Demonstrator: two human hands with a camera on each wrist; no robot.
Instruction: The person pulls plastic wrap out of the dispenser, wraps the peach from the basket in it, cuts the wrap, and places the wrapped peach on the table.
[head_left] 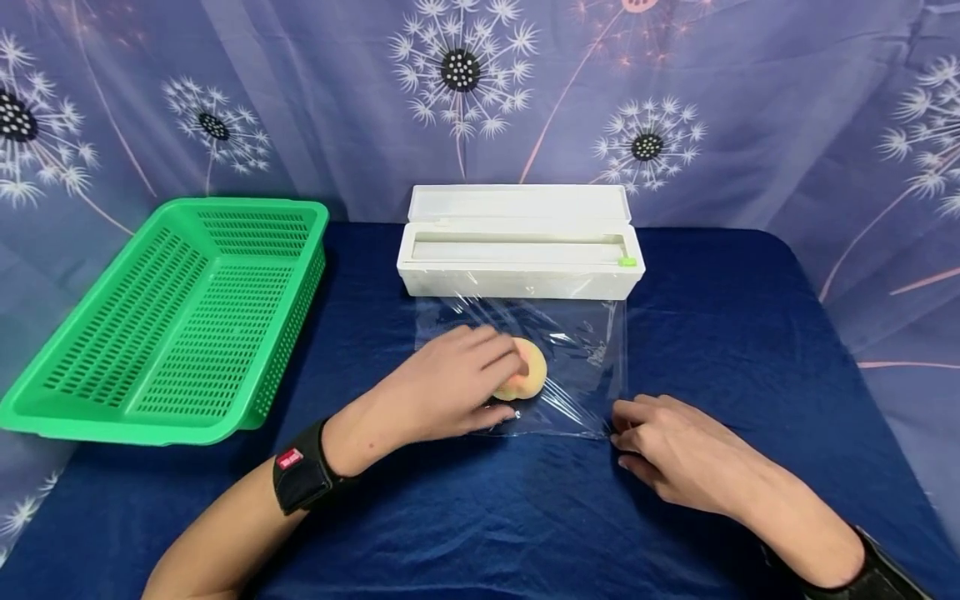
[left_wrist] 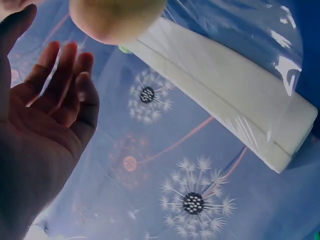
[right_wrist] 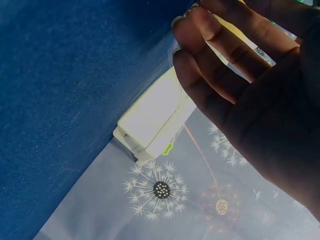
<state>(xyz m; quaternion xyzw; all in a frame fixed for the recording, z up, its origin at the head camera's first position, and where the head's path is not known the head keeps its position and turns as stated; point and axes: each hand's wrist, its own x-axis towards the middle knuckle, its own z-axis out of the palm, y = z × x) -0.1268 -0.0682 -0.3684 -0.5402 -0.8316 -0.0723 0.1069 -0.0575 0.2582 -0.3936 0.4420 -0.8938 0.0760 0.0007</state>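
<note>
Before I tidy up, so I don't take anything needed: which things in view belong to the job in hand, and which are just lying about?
In use:
clear film, right hand at its corner
round fruit on it, by the left hand
open white box

Apparently unused:
green basket
dandelion-print curtain, just backdrop

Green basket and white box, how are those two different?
The basket is green; the box is white. The basket's sides are full of slots, while the box's front is smooth. The box has a raised lid; no lid shows on the basket. Both are open on top.
</note>
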